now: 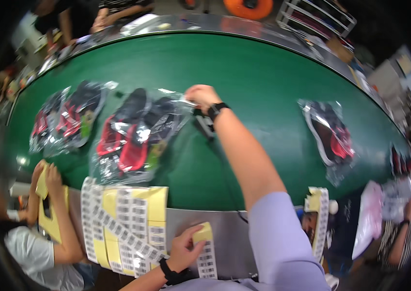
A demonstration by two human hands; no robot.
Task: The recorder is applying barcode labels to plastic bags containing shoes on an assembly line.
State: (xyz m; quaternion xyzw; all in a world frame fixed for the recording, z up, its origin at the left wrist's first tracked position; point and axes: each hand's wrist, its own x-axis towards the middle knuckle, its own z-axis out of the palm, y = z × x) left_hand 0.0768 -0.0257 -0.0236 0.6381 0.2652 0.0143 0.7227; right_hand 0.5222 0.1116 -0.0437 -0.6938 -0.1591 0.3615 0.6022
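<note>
My right hand (202,97) reaches across the green belt, its fingers closed at the upper right corner of a clear plastic bag (140,138). A small white patch shows at the fingertips. Inside the bag lies a pair of dark shoes with red parts. My left hand (186,248), near the front edge, grips a yellow-backed strip of barcode stickers (206,250). Beside it, several sticker sheets (124,228) overlap on the metal edge, with a loose strip lying slantwise across them. Under my right wrist lies a dark device (204,124) with a cable running toward me.
More bagged shoes (77,116) lie at the left of the green belt (244,63), and another bag (330,133) at the right. At the left a co-worker's hands (50,179) hold yellow sheets. Another sticker sheet (319,223) stands at the right edge beside a dark bag (343,218).
</note>
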